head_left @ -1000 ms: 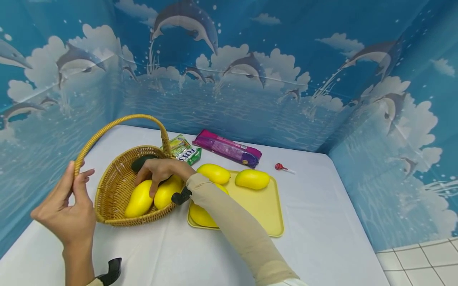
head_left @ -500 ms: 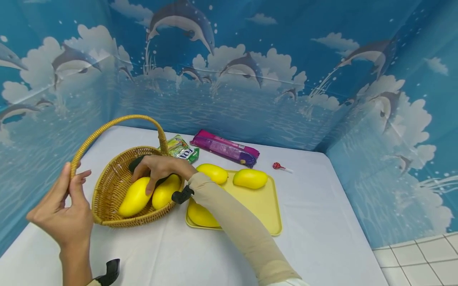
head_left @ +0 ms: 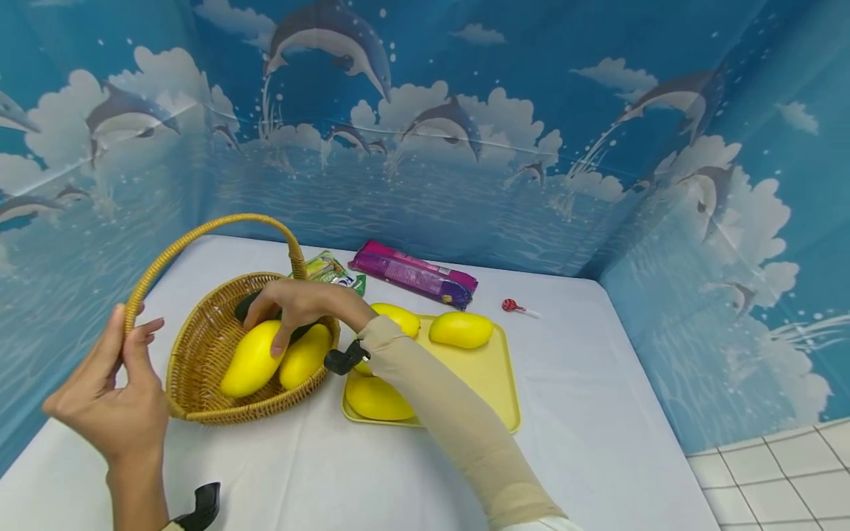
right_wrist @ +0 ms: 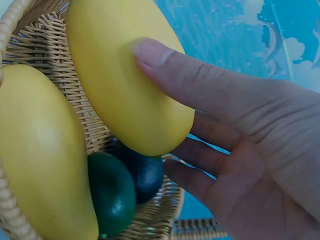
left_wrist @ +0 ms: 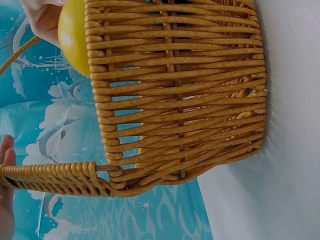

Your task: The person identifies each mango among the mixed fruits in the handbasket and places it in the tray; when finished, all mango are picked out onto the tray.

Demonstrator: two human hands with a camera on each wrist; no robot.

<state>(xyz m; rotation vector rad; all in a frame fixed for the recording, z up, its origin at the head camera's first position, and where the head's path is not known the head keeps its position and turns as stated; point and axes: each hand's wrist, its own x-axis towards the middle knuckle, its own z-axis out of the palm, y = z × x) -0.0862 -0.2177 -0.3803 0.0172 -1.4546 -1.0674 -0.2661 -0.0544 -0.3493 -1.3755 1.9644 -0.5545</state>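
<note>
The right sleeve (head_left: 458, 428) is beige, lightly creased, with white cloth (head_left: 541, 524) at the bottom edge. Curved black pieces (head_left: 341, 360) jut out behind both bare hands (head_left: 109, 409).

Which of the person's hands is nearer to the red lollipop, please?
Right. The right hand holds a yellow mango inside the basket, left of the red lollipop; the left hand is farther left, pinching the basket's handle.

Purple packet (head_left: 413, 274) between green packet (head_left: 324, 267) and lollipop (head_left: 510, 304), dolphin backdrop (head_left: 425, 195) behind.
</note>
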